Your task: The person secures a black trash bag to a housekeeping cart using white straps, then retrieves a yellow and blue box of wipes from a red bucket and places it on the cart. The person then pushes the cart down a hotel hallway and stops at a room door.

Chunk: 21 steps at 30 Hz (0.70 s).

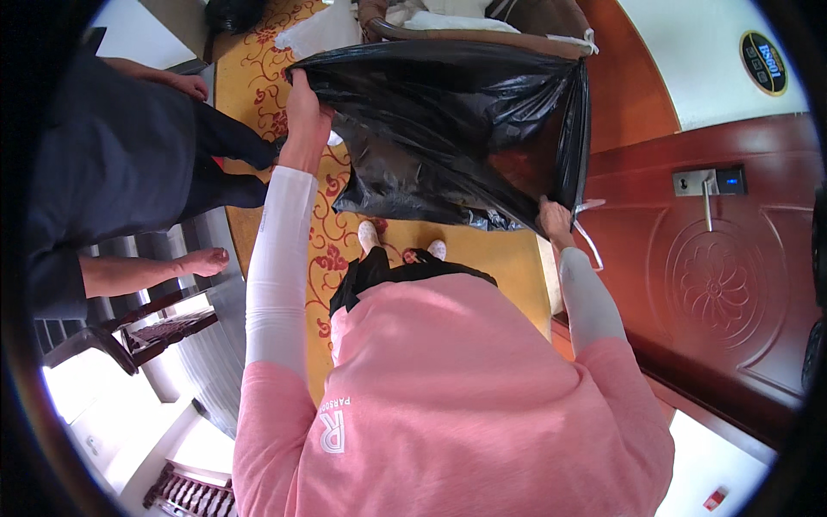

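Observation:
A large black plastic bag [446,129] is stretched wide between my two hands, its mouth pulled apart. My left hand [309,110] grips the bag's upper left edge with the arm reaching forward. On the other side, my right hand [555,220] clutches the bag's rim near its lower right corner. A white strip [591,242] dangles just beside my right hand; what it belongs to cannot be told. The bag's lower part hangs above the floor, in front of my shoes [368,236].
Beyond the bag stands a brown-rimmed cart [478,42] with white material in it. A person in dark clothes [116,161] is close on my left, near a staircase [129,245]. A red-brown door [717,258] with a lever lock is on the right. Patterned carpet [329,258] covers the floor.

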Each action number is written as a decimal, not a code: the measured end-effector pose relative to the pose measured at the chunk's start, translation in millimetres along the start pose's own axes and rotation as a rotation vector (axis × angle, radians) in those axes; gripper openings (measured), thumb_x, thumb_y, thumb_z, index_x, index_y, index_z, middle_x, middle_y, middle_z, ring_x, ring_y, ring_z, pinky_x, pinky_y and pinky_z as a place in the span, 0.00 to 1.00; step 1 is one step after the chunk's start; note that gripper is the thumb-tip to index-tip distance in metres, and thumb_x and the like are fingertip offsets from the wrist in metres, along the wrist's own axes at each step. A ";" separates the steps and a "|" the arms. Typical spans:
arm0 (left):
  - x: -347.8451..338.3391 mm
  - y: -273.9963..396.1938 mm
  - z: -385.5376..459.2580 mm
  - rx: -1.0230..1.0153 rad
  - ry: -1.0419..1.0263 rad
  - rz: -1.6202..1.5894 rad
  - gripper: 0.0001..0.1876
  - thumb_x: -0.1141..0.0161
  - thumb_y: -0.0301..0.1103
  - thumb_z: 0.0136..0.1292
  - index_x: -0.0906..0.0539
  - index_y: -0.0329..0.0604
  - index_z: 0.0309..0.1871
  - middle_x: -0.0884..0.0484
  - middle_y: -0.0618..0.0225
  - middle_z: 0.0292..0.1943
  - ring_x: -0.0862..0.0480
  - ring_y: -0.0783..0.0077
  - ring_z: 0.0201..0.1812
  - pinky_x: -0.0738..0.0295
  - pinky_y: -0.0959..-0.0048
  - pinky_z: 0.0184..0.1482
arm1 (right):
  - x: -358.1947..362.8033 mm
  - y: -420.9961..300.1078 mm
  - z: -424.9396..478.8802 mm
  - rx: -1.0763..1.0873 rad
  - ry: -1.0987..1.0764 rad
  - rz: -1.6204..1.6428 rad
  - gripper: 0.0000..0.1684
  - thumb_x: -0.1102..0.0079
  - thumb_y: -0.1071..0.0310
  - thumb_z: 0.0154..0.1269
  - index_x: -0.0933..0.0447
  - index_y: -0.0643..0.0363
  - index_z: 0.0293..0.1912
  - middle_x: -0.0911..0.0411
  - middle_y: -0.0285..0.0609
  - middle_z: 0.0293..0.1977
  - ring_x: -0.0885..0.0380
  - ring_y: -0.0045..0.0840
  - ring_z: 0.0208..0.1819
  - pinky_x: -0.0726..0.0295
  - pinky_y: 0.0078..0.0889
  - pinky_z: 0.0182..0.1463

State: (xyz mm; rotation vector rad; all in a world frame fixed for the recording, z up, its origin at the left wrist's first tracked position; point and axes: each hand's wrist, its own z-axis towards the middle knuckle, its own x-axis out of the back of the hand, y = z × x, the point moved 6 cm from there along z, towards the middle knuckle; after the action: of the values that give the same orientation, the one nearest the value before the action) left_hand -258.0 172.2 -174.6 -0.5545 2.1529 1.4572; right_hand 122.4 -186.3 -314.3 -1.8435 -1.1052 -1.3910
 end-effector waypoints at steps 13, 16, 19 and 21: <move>-23.3 10.1 -45.7 0.048 -0.251 0.569 0.16 0.31 0.38 0.58 0.19 0.38 0.44 0.17 0.71 0.35 0.18 0.78 0.32 0.24 0.80 0.33 | 143.6 -140.5 40.7 0.290 0.555 0.874 0.08 0.50 0.66 0.68 0.26 0.59 0.39 0.21 0.55 0.32 0.22 0.53 0.37 0.24 0.47 0.39; -27.0 5.4 -43.2 0.043 -0.204 0.630 0.22 0.37 0.50 0.62 0.19 0.36 0.44 0.17 0.68 0.33 0.17 0.76 0.31 0.22 0.77 0.32 | 132.4 -167.6 84.9 0.158 0.433 0.896 0.10 0.51 0.67 0.70 0.25 0.62 0.41 0.19 0.54 0.35 0.19 0.46 0.42 0.23 0.37 0.44; -35.7 -3.3 -38.2 -0.019 -0.131 0.613 0.27 0.45 0.55 0.67 0.19 0.34 0.46 0.17 0.68 0.35 0.17 0.76 0.32 0.21 0.76 0.32 | 35.4 -164.1 116.7 0.195 0.346 0.698 0.12 0.54 0.67 0.63 0.24 0.62 0.42 0.22 0.62 0.39 0.24 0.56 0.45 0.24 0.53 0.47; -42.8 -0.3 -43.3 -0.052 -0.065 0.515 0.26 0.47 0.54 0.69 0.19 0.34 0.46 0.17 0.68 0.36 0.18 0.77 0.33 0.21 0.77 0.31 | -50.0 -153.8 92.8 0.040 -0.037 0.435 0.13 0.52 0.65 0.63 0.23 0.61 0.41 0.21 0.59 0.42 0.23 0.53 0.47 0.23 0.52 0.50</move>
State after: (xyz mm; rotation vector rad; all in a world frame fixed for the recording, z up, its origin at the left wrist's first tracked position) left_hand -230.4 134.3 -135.6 0.0454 2.3136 1.7627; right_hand 27.5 -47.4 -394.8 -1.9403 -0.6850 -1.0776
